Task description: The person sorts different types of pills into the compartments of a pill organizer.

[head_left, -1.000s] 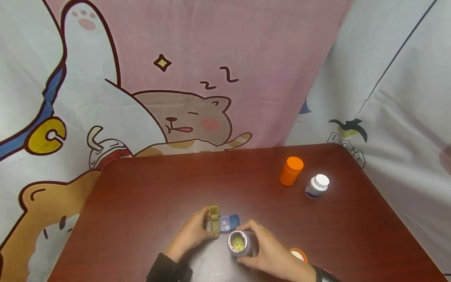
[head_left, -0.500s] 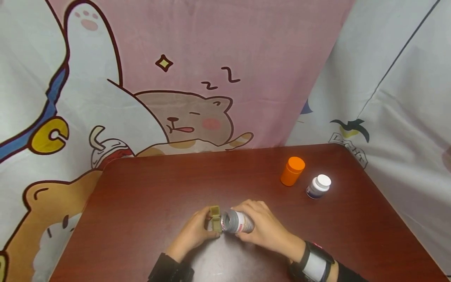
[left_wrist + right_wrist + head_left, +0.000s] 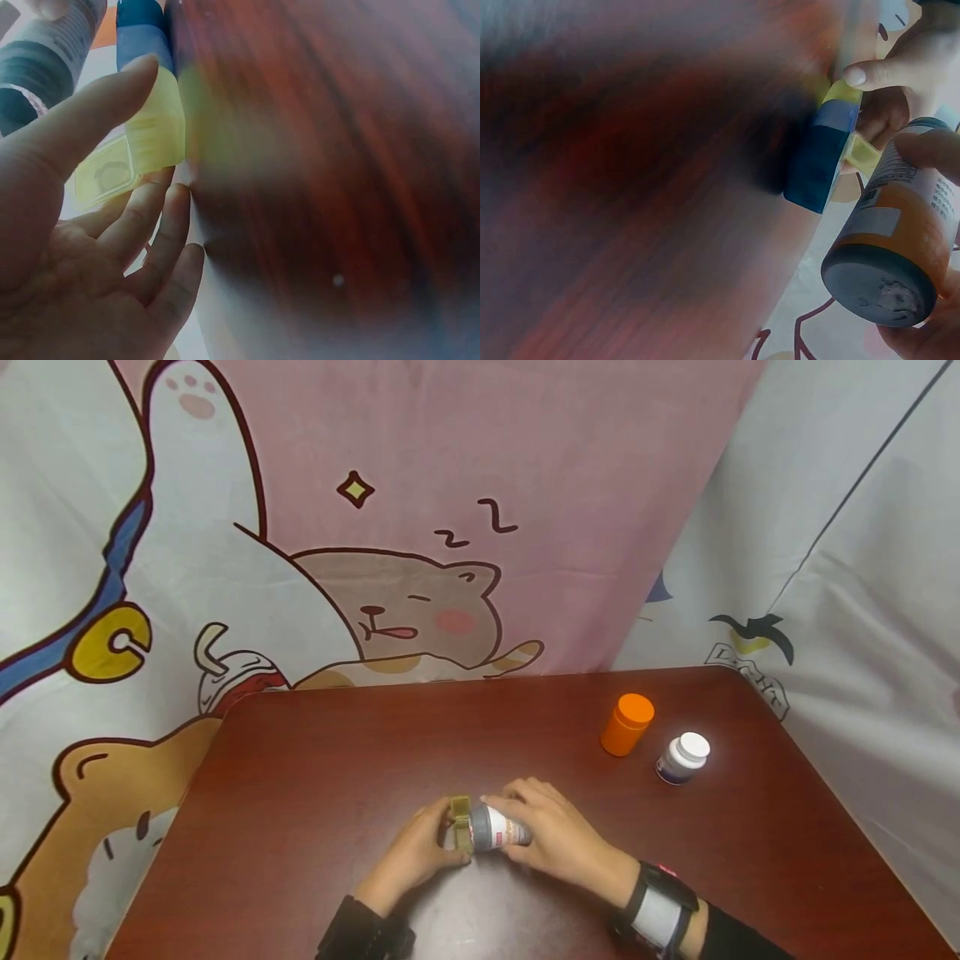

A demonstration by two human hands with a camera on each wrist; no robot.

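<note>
My left hand (image 3: 412,858) grips the yellow end of a small pill organizer (image 3: 156,139) between thumb and fingers. Its yellow lid (image 3: 460,807) stands open. The blue end (image 3: 814,169) points away from that hand in the right wrist view. My right hand (image 3: 561,833) holds a pill bottle (image 3: 501,828) with a grey neck and an orange-and-white label. The bottle is tipped toward the left, its mouth right at the yellow compartment. In the head view the bottle covers the blue compartments. What lies inside the yellow compartment is hidden.
An orange bottle (image 3: 627,725) with an orange lid stands at the back right of the brown table (image 3: 360,752). Beside it is a white bottle (image 3: 683,757) with a white cap and dark base. A printed cloth (image 3: 585,485) hangs behind the table.
My right hand has moved forward and tipped the pill bottle from nearly upright to lying over the organizer. An orange-rimmed cap near my right forearm is now out of sight. My left hand stays put.
</note>
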